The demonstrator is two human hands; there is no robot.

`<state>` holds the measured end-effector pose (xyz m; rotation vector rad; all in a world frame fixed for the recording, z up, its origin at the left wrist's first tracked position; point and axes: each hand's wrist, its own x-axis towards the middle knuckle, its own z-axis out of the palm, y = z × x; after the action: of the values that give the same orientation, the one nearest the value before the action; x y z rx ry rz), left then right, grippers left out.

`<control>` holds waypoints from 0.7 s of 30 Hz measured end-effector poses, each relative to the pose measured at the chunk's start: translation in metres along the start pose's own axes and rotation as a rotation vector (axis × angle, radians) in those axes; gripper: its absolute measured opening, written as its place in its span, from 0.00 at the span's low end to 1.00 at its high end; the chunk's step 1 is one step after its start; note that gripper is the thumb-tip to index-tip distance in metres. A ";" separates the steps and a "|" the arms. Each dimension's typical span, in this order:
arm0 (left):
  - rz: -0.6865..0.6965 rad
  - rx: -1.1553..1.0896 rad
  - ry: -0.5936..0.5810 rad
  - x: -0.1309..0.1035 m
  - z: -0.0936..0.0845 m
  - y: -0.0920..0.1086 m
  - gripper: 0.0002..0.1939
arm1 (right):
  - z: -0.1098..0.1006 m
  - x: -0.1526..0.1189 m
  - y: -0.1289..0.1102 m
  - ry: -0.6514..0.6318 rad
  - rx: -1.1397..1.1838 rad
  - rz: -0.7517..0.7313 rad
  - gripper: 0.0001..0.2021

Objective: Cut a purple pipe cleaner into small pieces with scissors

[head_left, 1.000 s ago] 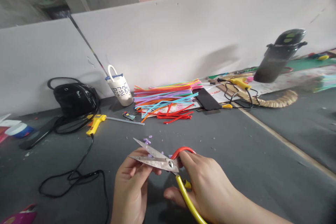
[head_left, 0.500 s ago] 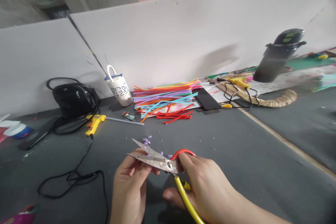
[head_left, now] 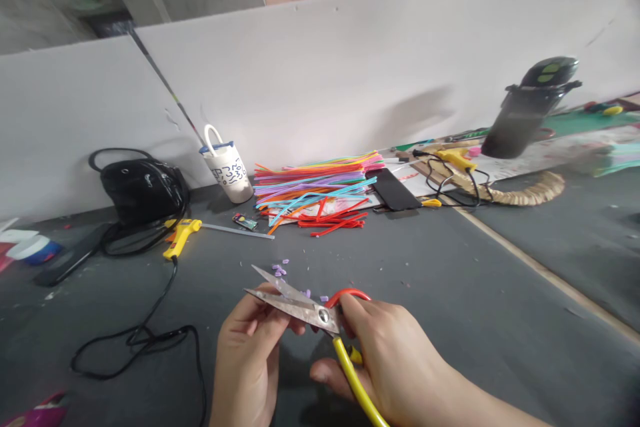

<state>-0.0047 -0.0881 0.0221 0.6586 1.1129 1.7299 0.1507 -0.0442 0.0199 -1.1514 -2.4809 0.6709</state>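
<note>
A pair of scissors (head_left: 300,310) with one red and one yellow handle is in my right hand (head_left: 390,347), its fingers wrapped round the handles. The blades point left and stand slightly apart. Behind and under them, my left hand (head_left: 255,347) is closed, thumb against fingertips; whatever it pinches is hidden by the blades. Small cut purple pieces (head_left: 279,269) lie on the grey table (head_left: 430,267) just beyond the blades.
Coloured pipe cleaners (head_left: 315,180) are heaped at the back, with shorter red ones (head_left: 335,220) in front. Left are a yellow glue gun (head_left: 183,238) with a looping cord, a black bag (head_left: 143,190) and a white cup (head_left: 229,173). A phone (head_left: 395,188) and dark bottle (head_left: 525,110) stand right.
The lower blade tip has risen very slightly toward the upper one, so the gap between the blades is a little narrower. Both hands are otherwise almost still.
</note>
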 end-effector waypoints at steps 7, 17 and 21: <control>-0.007 0.004 0.008 0.001 0.000 0.000 0.04 | -0.002 -0.001 -0.001 -0.031 -0.014 0.034 0.23; -0.023 0.042 -0.009 -0.003 0.004 0.007 0.02 | -0.008 0.003 0.001 -0.033 0.028 0.060 0.20; -0.021 0.011 -0.015 -0.001 0.004 0.006 0.02 | -0.012 0.003 0.000 -0.007 0.013 0.022 0.22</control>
<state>-0.0038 -0.0884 0.0295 0.6638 1.1157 1.6997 0.1544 -0.0383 0.0301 -1.1751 -2.4692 0.6974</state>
